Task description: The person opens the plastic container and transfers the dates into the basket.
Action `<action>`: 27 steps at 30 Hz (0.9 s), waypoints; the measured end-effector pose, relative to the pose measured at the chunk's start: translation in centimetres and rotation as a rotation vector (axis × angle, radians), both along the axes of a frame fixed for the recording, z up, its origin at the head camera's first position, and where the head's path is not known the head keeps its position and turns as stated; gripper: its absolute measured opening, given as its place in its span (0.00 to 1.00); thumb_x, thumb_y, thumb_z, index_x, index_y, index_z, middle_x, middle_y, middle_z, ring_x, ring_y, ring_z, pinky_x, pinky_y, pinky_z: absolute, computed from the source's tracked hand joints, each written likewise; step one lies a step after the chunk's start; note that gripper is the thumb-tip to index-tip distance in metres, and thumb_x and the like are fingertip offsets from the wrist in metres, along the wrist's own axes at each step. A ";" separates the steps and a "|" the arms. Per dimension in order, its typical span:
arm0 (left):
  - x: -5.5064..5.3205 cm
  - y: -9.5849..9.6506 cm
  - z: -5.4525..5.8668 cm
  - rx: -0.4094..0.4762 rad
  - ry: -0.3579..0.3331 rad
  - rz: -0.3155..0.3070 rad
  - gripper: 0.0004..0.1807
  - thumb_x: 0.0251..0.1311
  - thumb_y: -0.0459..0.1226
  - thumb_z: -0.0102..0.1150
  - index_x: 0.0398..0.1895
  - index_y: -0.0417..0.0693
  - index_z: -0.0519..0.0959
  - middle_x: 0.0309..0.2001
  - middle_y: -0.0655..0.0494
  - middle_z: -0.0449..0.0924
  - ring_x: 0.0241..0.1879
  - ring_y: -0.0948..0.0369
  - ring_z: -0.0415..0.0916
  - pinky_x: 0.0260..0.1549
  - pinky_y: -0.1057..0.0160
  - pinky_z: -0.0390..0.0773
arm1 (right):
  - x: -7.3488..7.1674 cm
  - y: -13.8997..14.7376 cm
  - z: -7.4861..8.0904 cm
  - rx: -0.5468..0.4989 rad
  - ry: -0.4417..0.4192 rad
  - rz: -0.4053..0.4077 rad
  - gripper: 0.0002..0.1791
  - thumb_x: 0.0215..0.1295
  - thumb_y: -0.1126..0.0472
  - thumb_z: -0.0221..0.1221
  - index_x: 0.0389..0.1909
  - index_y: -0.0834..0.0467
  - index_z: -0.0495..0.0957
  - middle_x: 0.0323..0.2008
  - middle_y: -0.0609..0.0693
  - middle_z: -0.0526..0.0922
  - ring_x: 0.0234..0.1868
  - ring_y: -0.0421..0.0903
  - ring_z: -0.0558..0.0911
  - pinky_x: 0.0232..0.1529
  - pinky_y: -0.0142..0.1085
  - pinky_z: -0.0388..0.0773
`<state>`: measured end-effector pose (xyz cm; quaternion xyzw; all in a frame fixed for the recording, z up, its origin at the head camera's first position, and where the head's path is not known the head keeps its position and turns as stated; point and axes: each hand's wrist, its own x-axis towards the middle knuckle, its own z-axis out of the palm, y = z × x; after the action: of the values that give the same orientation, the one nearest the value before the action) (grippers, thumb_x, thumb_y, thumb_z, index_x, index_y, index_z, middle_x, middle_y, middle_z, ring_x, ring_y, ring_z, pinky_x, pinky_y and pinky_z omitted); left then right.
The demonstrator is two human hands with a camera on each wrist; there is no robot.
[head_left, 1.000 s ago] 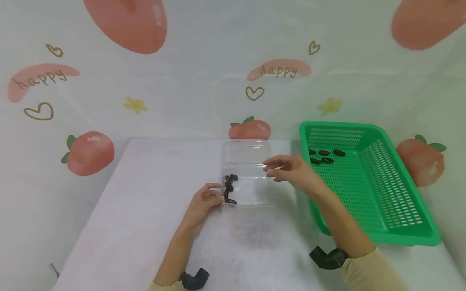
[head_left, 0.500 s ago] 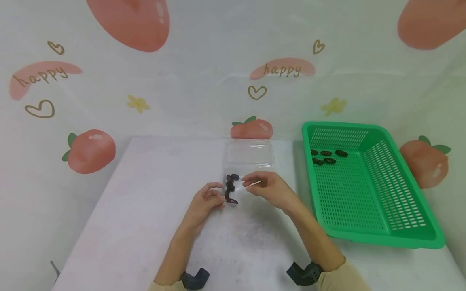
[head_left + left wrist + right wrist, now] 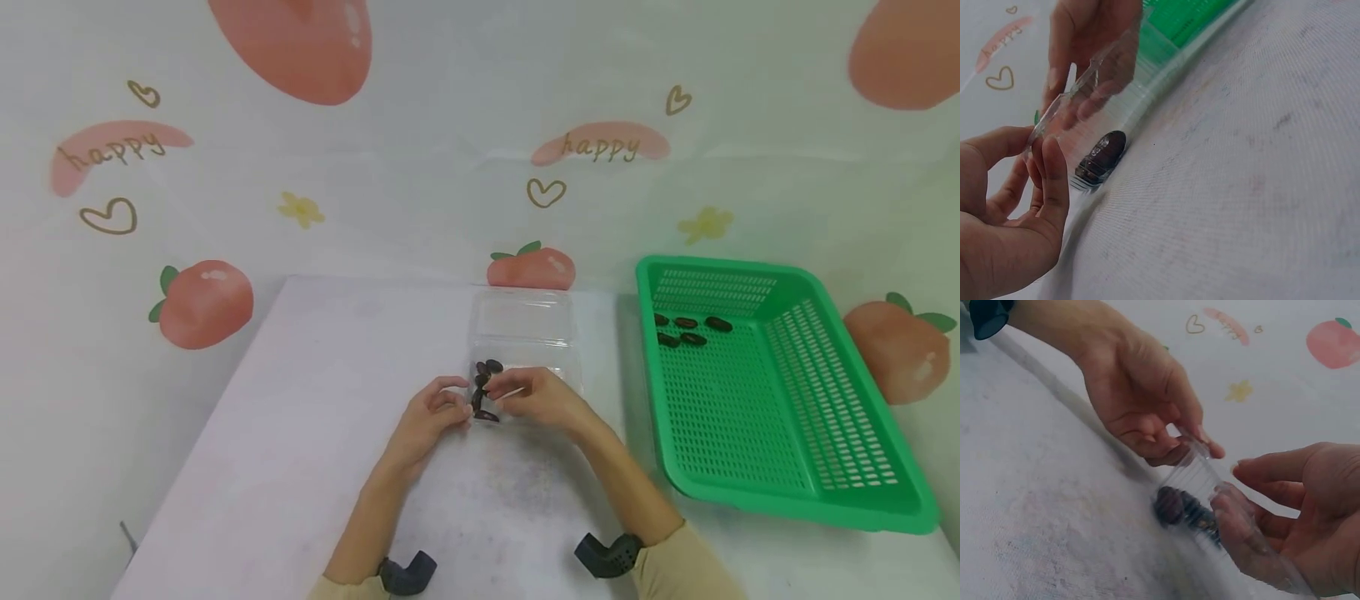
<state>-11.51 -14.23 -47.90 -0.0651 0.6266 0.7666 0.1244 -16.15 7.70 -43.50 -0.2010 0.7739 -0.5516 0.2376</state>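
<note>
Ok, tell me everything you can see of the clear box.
The box is see-through, apparently thin plastic, with ribbed walls. Its lid is open, folded back on the far side. It sits on the white table, left of the green basket. Several dark pieces lie along its left side. The left hand pinches its left edge; the right hand reaches in over it, but whether that one touches it is unclear.

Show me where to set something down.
The white table is bare left of the left hand, and between the forearms. The green basket has bare floor toward its near end. Crowded: the clear box, around its dark pieces and the right hand.
</note>
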 end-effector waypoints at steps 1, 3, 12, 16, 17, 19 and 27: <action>0.0 0.1 0.0 0.000 -0.004 -0.003 0.25 0.58 0.25 0.62 0.60 0.37 0.72 0.34 0.53 0.74 0.30 0.59 0.77 0.38 0.63 0.82 | -0.1 0.0 -0.2 0.006 0.016 0.009 0.15 0.63 0.67 0.61 0.51 0.65 0.82 0.45 0.59 0.85 0.44 0.50 0.84 0.44 0.36 0.81; 0.0 0.2 -0.1 -0.004 -0.005 -0.012 0.25 0.58 0.25 0.62 0.61 0.36 0.71 0.34 0.53 0.74 0.30 0.60 0.77 0.39 0.63 0.82 | -0.2 -0.1 -0.7 0.007 0.042 0.025 0.14 0.63 0.68 0.61 0.49 0.66 0.82 0.44 0.60 0.85 0.44 0.50 0.84 0.43 0.35 0.81; 0.0 0.0 -0.4 0.026 0.009 -0.018 0.26 0.59 0.24 0.61 0.61 0.35 0.70 0.33 0.53 0.75 0.30 0.60 0.77 0.38 0.64 0.81 | -0.5 -0.8 -1.8 0.083 0.047 0.053 0.15 0.60 0.70 0.62 0.48 0.65 0.83 0.43 0.57 0.86 0.45 0.49 0.84 0.43 0.34 0.79; 0.0 0.1 -0.2 0.029 0.009 -0.022 0.25 0.59 0.24 0.61 0.61 0.36 0.70 0.33 0.53 0.74 0.30 0.59 0.77 0.39 0.63 0.81 | -0.6 -0.9 -2.0 0.127 0.049 0.066 0.15 0.59 0.69 0.62 0.48 0.63 0.84 0.41 0.53 0.87 0.44 0.45 0.84 0.42 0.33 0.78; 0.0 0.1 -0.3 0.029 0.010 -0.021 0.25 0.59 0.25 0.61 0.61 0.36 0.70 0.33 0.53 0.75 0.30 0.58 0.77 0.39 0.63 0.81 | -0.6 -1.0 -2.0 0.131 0.048 0.071 0.14 0.59 0.69 0.63 0.47 0.63 0.84 0.41 0.52 0.87 0.43 0.44 0.84 0.42 0.32 0.78; 0.0 0.2 -0.3 0.027 0.012 -0.018 0.25 0.59 0.25 0.61 0.61 0.37 0.71 0.33 0.53 0.75 0.31 0.57 0.77 0.39 0.63 0.81 | -0.6 -1.1 -1.9 0.143 0.054 0.080 0.14 0.59 0.69 0.63 0.47 0.62 0.85 0.40 0.51 0.87 0.42 0.41 0.84 0.42 0.31 0.79; 0.0 0.1 -0.4 0.025 0.012 -0.027 0.25 0.58 0.25 0.62 0.61 0.37 0.70 0.33 0.52 0.74 0.31 0.56 0.76 0.39 0.63 0.81 | -0.6 -1.1 -2.2 0.168 0.080 0.089 0.13 0.59 0.69 0.62 0.45 0.59 0.86 0.38 0.48 0.88 0.41 0.39 0.83 0.42 0.31 0.79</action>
<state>-11.55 -14.15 -48.28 -0.0505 0.6185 0.7730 0.1314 -16.73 6.56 -45.74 -0.2364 0.8165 -0.4653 0.2466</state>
